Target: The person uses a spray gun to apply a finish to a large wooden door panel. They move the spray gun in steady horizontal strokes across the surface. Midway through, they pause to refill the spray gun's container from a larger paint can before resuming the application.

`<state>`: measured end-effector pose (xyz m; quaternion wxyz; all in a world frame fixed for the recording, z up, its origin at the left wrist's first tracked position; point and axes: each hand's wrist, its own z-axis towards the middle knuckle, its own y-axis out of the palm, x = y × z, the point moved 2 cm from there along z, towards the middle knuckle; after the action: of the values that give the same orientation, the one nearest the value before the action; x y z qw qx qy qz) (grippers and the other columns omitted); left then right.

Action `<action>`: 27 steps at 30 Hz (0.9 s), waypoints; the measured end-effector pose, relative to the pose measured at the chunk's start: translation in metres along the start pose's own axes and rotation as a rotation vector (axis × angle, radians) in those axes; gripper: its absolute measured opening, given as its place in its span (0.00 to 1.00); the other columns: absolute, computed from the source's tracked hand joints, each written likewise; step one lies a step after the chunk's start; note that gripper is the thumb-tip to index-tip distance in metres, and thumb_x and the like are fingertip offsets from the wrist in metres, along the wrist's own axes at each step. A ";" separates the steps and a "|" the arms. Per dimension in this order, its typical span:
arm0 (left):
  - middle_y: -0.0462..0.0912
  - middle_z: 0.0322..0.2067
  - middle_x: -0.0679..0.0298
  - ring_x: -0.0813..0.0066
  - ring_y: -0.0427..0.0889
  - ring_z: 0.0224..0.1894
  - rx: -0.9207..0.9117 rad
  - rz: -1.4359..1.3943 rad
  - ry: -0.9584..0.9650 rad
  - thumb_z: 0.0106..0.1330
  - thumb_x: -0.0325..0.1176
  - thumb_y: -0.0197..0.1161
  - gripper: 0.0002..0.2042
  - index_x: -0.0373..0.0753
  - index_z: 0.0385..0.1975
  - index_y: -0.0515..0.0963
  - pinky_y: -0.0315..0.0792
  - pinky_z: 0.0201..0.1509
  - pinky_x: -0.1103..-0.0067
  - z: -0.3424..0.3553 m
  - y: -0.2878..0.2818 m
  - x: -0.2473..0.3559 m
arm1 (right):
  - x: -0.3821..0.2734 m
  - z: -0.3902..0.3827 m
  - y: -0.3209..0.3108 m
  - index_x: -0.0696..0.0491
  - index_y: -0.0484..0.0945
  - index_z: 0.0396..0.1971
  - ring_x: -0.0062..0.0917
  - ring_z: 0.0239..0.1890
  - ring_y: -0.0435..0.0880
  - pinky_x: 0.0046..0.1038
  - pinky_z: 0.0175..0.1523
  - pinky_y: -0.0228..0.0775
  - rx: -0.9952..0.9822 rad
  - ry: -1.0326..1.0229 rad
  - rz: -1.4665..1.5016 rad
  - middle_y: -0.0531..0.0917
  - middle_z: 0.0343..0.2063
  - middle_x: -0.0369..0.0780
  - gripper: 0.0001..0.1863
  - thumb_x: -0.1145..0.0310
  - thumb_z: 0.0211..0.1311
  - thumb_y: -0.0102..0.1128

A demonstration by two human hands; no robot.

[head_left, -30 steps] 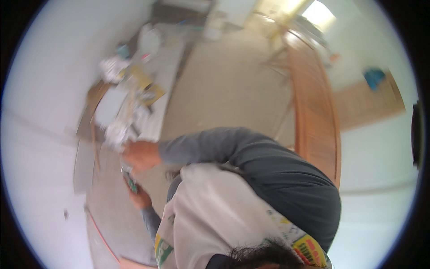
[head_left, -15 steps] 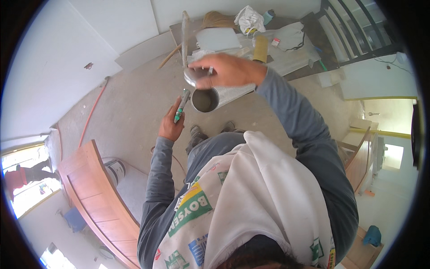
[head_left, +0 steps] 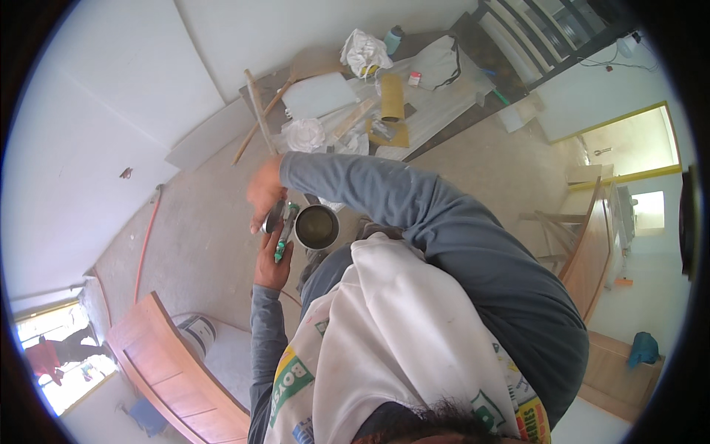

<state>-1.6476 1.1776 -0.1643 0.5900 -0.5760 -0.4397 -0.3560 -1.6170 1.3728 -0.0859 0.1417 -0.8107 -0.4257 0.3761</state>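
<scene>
Between the hands sits a metal cup [head_left: 316, 227]; right hand [head_left: 265, 190] grips its handle, left hand [head_left: 272, 260] clutches a green-tipped tool [head_left: 284, 234].

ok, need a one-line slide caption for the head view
Left hand grips a green-handled tool beside a metal cup while the right hand hovers above, over a dusty floor.

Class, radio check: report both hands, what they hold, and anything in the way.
Left hand gripping a green-handled tool. Right hand at the rim of the metal tin; grip unclear. Nothing between hands and tin.
</scene>
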 end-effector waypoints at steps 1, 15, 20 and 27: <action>0.65 0.64 0.44 0.45 0.64 0.67 0.010 0.021 -0.009 0.66 0.29 0.59 0.26 0.39 0.65 0.67 0.65 0.65 0.65 0.004 0.004 0.000 | 0.007 0.002 0.002 0.55 0.86 0.32 0.36 0.29 0.83 0.37 0.32 0.75 -0.003 -0.001 0.001 0.84 0.25 0.46 0.40 0.27 0.53 0.51; 0.67 0.63 0.45 0.51 0.72 0.61 0.223 -0.073 -0.277 0.64 0.26 0.59 0.28 0.35 0.66 0.65 0.73 0.55 0.70 0.119 0.111 -0.006 | 0.437 -0.083 -0.013 0.60 0.83 0.30 0.43 0.34 0.85 0.40 0.41 0.74 1.005 0.177 0.450 0.84 0.30 0.52 0.22 0.52 0.58 0.65; 0.66 0.62 0.49 0.67 0.82 0.45 0.520 -0.117 -0.422 0.63 0.25 0.59 0.24 0.32 0.61 0.69 0.76 0.23 0.83 0.144 0.178 -0.020 | 0.721 -0.124 -0.026 0.60 0.83 0.30 0.39 0.36 0.84 0.37 0.43 0.74 1.383 0.514 0.394 0.85 0.31 0.49 0.20 0.54 0.58 0.63; 0.81 0.29 0.58 0.74 0.79 0.22 0.663 -0.015 -0.759 0.63 0.31 0.60 0.08 0.32 0.35 0.76 0.71 0.23 0.79 0.161 0.242 -0.007 | 0.904 -0.083 -0.084 0.64 0.78 0.44 0.48 0.46 0.82 0.40 0.51 0.74 1.227 0.828 0.387 0.84 0.41 0.50 0.29 0.50 0.57 0.64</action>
<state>-1.4437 1.3572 -0.2679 0.5372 -0.4432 -0.7168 0.0332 -1.2853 2.1510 -0.4258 0.6461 -0.7217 0.0966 0.2288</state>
